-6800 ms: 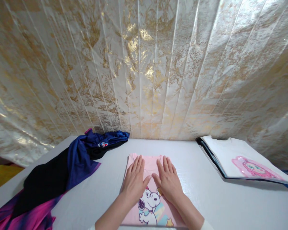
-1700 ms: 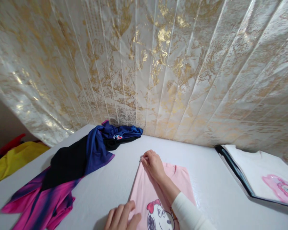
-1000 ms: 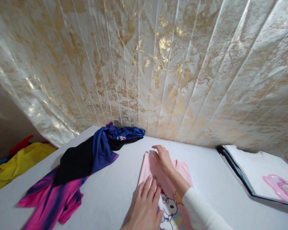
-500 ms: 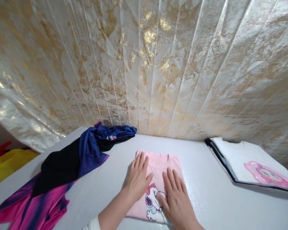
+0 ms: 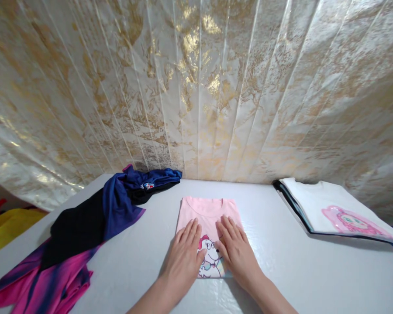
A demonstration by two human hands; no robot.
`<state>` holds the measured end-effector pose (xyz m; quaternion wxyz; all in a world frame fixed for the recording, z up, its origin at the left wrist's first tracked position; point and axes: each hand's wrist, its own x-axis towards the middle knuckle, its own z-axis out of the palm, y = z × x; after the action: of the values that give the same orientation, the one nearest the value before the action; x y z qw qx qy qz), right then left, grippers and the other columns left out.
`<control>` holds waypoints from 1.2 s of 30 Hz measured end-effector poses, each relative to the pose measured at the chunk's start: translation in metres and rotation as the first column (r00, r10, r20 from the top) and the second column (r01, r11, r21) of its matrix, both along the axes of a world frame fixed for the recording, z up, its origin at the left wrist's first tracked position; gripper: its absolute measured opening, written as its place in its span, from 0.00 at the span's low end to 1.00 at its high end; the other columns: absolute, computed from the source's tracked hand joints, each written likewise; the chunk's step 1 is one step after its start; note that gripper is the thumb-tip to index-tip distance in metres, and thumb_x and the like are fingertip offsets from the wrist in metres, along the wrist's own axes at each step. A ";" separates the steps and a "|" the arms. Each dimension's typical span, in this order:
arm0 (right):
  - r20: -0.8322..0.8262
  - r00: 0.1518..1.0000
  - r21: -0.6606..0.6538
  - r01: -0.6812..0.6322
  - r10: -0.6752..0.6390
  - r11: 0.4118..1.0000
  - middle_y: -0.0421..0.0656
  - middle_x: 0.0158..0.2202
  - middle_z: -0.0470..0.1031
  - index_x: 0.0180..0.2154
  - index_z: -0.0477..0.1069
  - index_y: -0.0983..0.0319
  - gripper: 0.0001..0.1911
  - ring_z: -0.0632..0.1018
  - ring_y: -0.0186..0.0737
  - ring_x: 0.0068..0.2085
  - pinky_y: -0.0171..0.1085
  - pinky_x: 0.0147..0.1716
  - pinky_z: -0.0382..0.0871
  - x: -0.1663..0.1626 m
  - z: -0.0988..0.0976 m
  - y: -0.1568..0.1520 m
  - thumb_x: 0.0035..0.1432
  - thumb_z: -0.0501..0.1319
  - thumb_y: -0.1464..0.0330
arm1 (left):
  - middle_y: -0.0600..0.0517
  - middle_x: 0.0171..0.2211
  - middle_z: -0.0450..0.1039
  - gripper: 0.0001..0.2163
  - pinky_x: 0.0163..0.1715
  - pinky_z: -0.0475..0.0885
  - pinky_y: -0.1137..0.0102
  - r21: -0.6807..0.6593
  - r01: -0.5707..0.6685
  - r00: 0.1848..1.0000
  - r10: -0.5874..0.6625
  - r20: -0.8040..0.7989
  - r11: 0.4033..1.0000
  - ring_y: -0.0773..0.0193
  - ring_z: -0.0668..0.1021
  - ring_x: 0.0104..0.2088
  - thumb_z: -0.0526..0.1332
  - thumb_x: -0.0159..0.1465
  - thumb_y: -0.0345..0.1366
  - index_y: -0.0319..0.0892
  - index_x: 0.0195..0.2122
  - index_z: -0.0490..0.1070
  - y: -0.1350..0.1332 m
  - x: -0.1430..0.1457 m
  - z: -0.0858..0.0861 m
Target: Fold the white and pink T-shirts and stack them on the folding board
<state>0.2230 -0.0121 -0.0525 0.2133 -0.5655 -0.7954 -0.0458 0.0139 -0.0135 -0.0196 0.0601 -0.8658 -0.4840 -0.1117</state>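
A folded pink T-shirt [image 5: 209, 208] lies flat on the white table [image 5: 131, 266] in front of me, its neckline at the far end and a cartoon dog print at the near end. My left hand [image 5: 185, 250] rests palm down on the shirt's left side, fingers stretched out. On the right side of the shirt lies my right hand [image 5: 236, 248], also flat with the fingers extended. The dog's face shows between my two thumbs. Neither hand grasps anything.
On the left, loose black, blue and pink garments [image 5: 78, 222] lie in a heap. A stack of folded shirts, a white shirt [image 5: 308, 205] on top, sits at the right. Behind the table hangs a gold-patterned curtain [image 5: 196, 87]. Yellow cloth [image 5: 13, 229] shows at far left.
My left hand has slid down the shirt from near the collar toward me. My right hand has shifted slightly up and left in view. More of the neckline and dog print shows.
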 end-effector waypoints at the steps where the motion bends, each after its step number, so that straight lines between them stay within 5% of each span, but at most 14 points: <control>1: 0.015 1.000 -0.007 0.007 -0.007 1.000 0.50 0.66 0.57 0.63 0.61 0.61 0.27 0.58 0.50 0.67 0.51 0.62 0.57 -0.002 -0.001 -0.001 0.66 0.53 0.59 | 0.40 0.66 0.55 0.25 0.59 0.64 0.56 -0.007 -0.001 1.000 0.001 -0.001 1.000 0.52 0.61 0.65 0.54 0.68 0.39 0.33 0.63 0.58 -0.002 0.000 -0.002; 6: 0.017 0.999 -0.039 0.030 -0.029 0.999 0.49 0.68 0.54 0.64 0.58 0.60 0.30 0.55 0.52 0.68 0.53 0.63 0.53 -0.010 0.000 -0.002 0.64 0.55 0.56 | 0.42 0.66 0.54 0.25 0.61 0.61 0.56 0.020 -0.001 1.000 0.001 0.026 1.000 0.54 0.60 0.65 0.54 0.68 0.38 0.35 0.64 0.58 0.001 0.000 -0.007; 10: -0.186 0.983 -0.095 -0.003 -0.014 0.995 0.49 0.66 0.59 0.61 0.62 0.58 0.26 0.59 0.50 0.66 0.53 0.62 0.56 -0.002 0.007 0.000 0.65 0.53 0.59 | 0.43 0.67 0.54 0.24 0.61 0.60 0.56 0.006 0.019 0.999 -0.019 0.027 1.000 0.53 0.58 0.66 0.54 0.68 0.38 0.36 0.64 0.58 0.002 -0.004 -0.003; 13: -0.486 0.870 -0.153 0.007 -0.082 0.988 0.50 0.62 0.65 0.59 0.64 0.58 0.23 0.68 0.46 0.61 0.48 0.57 0.65 0.020 0.012 0.006 0.66 0.49 0.60 | 0.43 0.66 0.55 0.23 0.60 0.61 0.55 -0.053 0.028 0.999 -0.027 0.021 0.998 0.54 0.60 0.65 0.53 0.68 0.37 0.35 0.64 0.59 -0.006 -0.002 0.005; 16: -0.606 0.773 -0.223 0.063 -0.189 0.973 0.51 0.54 0.74 0.53 0.69 0.60 0.21 0.75 0.47 0.53 0.46 0.51 0.70 0.048 0.019 0.017 0.61 0.52 0.60 | 0.46 0.67 0.53 0.23 0.62 0.59 0.57 -0.111 0.119 0.992 -0.113 0.058 0.987 0.56 0.58 0.66 0.52 0.69 0.37 0.38 0.65 0.56 -0.021 0.012 0.013; 21: -0.571 0.791 -0.254 0.086 -0.221 0.963 0.46 0.36 0.79 0.44 0.74 0.62 0.18 0.79 0.43 0.36 0.40 0.39 0.72 0.072 0.032 0.055 0.55 0.54 0.63 | 0.46 0.68 0.46 0.28 0.65 0.52 0.59 -0.240 0.410 0.912 -0.387 0.139 0.880 0.58 0.52 0.68 0.51 0.70 0.45 0.38 0.68 0.50 -0.035 0.052 0.024; 25: -0.520 0.817 -0.284 0.112 -0.251 0.952 0.42 0.30 0.78 0.42 0.75 0.61 0.16 0.77 0.40 0.29 0.37 0.33 0.69 0.068 0.039 0.092 0.54 0.56 0.64 | 0.43 0.68 0.45 0.33 0.65 0.53 0.58 -0.287 0.506 0.862 -0.488 0.139 0.813 0.55 0.52 0.68 0.47 0.70 0.53 0.33 0.67 0.49 -0.029 0.071 0.020; 32: -0.428 0.866 -0.313 0.126 -0.258 0.942 0.42 0.29 0.78 0.30 0.74 0.60 0.07 0.76 0.39 0.31 0.35 0.32 0.64 0.060 0.038 0.126 0.55 0.57 0.68 | 0.46 0.65 0.54 0.20 0.58 0.65 0.64 0.032 0.536 0.844 -0.536 -0.020 0.843 0.57 0.62 0.64 0.45 0.74 0.35 0.36 0.64 0.55 -0.019 0.078 -0.018; 36: -0.393 0.871 -0.298 0.182 -0.294 0.937 0.44 0.32 0.77 0.30 0.72 0.60 0.08 0.75 0.41 0.33 0.36 0.33 0.62 0.058 0.033 0.126 0.56 0.55 0.69 | 0.47 0.64 0.58 0.18 0.56 0.67 0.66 0.092 0.531 0.847 -0.531 -0.023 0.842 0.58 0.65 0.63 0.45 0.74 0.36 0.38 0.63 0.56 -0.019 0.080 -0.027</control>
<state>0.2810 0.1137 -0.0199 0.3031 -0.6782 -0.6511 0.1557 0.0943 -0.0321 -0.0462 0.0671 -0.9619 -0.2198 -0.1483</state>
